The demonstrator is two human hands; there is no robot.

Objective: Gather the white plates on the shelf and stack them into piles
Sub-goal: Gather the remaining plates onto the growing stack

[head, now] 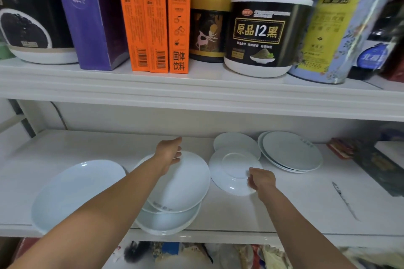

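Several white plates lie on the white shelf (306, 207). A large plate (72, 190) sits at the left. A pile of upturned plates (183, 188) overhangs the front edge; my left hand (170, 153) rests on its far rim, fingers spread. An upturned small plate (231, 172) lies in the middle, and my right hand (260, 180) pinches its near right rim. Behind it is another plate (236, 142), partly covered. A short stack of plates (290, 150) stands at the right.
A knife (345, 201) lies on the shelf at the right, beside dark boxes (380, 166). The upper shelf (196, 89) carries jars, tins and orange cartons close overhead. Cluttered items show below the shelf's front edge.
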